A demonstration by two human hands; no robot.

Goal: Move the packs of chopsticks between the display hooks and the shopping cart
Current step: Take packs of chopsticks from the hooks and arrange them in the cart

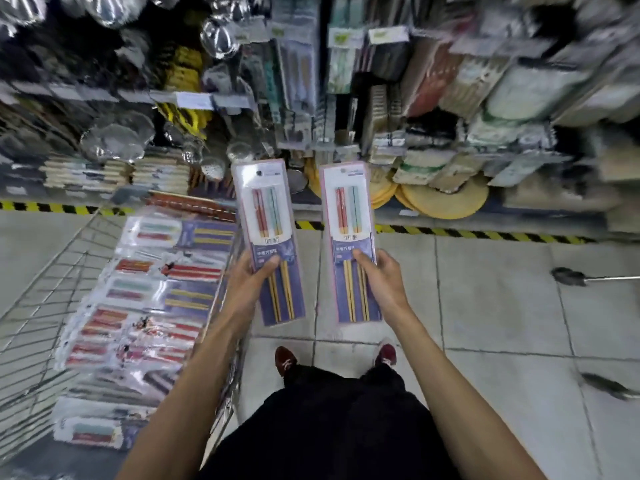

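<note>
My left hand (247, 284) grips one pack of chopsticks (265, 216) by its lower half, thumb across the front. My right hand (379, 277) grips a second, matching pack (348, 216) the same way. Both packs stand upright side by side in front of me, each showing a red pair and a teal pair above a purple card. The wire shopping cart (52, 271) is at my left and holds several more chopstick packs (149, 306) lying flat. The display hooks with hanging packs (298, 64) are on the shelving ahead, blurred.
Shelves ahead carry ladles and strainers (214, 36) on the left and stacked mats and packaged goods (443, 199) on the right. Yellow-black tape (485, 233) marks the floor along the shelf base. A duster head (568, 276) lies on the tiles at right. My shoes (285, 360) are below.
</note>
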